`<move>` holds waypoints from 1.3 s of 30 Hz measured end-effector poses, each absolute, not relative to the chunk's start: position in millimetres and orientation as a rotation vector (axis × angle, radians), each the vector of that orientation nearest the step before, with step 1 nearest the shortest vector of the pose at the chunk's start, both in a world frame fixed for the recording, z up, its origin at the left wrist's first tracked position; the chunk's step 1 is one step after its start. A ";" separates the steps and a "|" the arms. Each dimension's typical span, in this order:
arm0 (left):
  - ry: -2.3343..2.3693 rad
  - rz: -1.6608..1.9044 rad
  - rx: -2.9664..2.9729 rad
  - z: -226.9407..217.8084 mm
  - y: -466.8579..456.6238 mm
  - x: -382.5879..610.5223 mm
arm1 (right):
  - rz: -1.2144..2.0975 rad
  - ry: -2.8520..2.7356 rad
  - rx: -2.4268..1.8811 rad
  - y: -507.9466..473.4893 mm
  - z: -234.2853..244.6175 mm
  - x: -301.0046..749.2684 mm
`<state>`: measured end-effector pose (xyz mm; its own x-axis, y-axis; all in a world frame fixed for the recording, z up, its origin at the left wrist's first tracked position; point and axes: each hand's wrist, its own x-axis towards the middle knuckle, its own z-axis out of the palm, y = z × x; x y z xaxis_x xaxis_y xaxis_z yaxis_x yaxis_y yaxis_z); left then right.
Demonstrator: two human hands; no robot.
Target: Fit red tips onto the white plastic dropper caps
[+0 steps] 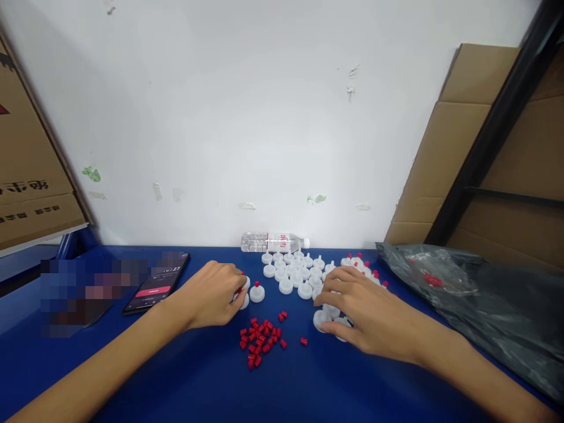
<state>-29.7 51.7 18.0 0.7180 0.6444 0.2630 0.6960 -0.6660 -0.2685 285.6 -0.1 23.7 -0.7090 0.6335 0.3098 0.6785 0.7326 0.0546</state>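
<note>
My left hand is closed, its fingertips pinched at a white nozzle cap with a red tip; the fingers hide part of it. Just right of it, another white nozzle cap stands upright with a red tip cap on. My right hand curls over a few white nozzle caps, thumb and fingers around them; the palm covers some. Between the hands lies a loose pile of small red tip caps, with a single red tip cap off to the right.
Behind the hands stand several white nozzle caps without red tips; red-tipped ones sit farther right. A clear bottle lies along the wall. A phone rests at left, a dark plastic bag at right, on the blue table.
</note>
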 end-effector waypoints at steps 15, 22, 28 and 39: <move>-0.622 -0.533 -2.731 -6.4 -11.4 37.0 | -0.395 -2.785 -1.113 5.6 10.6 280.9; -0.605 -0.424 -2.663 -30.7 -4.4 44.0 | -0.438 -2.707 -1.047 5.0 18.6 275.1; -0.593 -0.479 -2.720 -26.7 -5.8 47.0 | -0.415 -2.645 -1.040 -2.5 21.4 270.9; -0.900 -1.166 -2.703 -7.9 8.2 24.1 | -0.327 -2.546 -0.901 -2.7 16.2 268.0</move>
